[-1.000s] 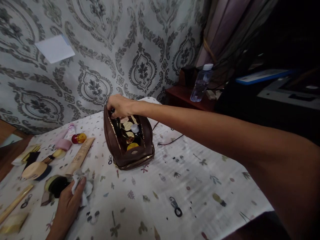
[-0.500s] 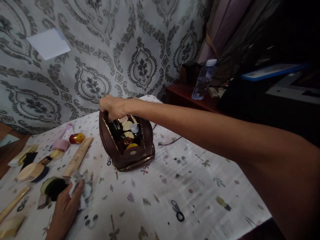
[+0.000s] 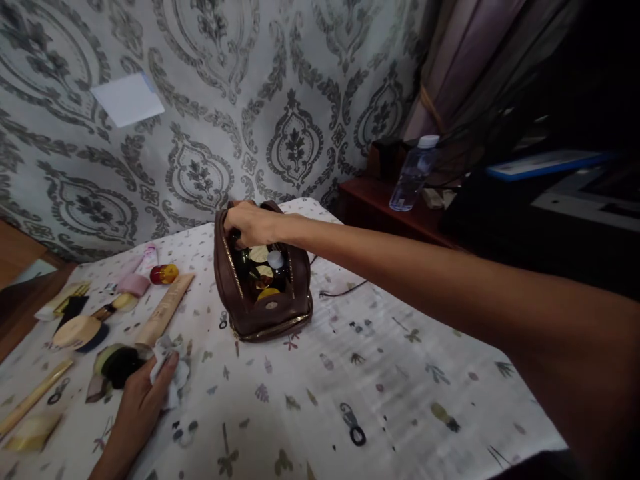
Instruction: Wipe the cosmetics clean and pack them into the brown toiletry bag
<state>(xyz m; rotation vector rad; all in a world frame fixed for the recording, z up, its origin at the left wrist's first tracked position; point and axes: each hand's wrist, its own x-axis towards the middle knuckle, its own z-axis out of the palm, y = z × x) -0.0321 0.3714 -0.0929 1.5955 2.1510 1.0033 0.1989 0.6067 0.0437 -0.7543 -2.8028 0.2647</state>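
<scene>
Your right hand (image 3: 247, 223) dips into the mouth of the unzipped brown bag (image 3: 223, 267), which stands on the patterned tablecloth (image 3: 400, 373); its fingers curl down inside, partly hidden, so I cannot tell how far apart they are or whether they grip anything; your left hand (image 3: 143, 400) pinches a crumpled tissue (image 3: 173, 375), thumb on top, just beside a dark jar (image 3: 121, 367).
</scene>
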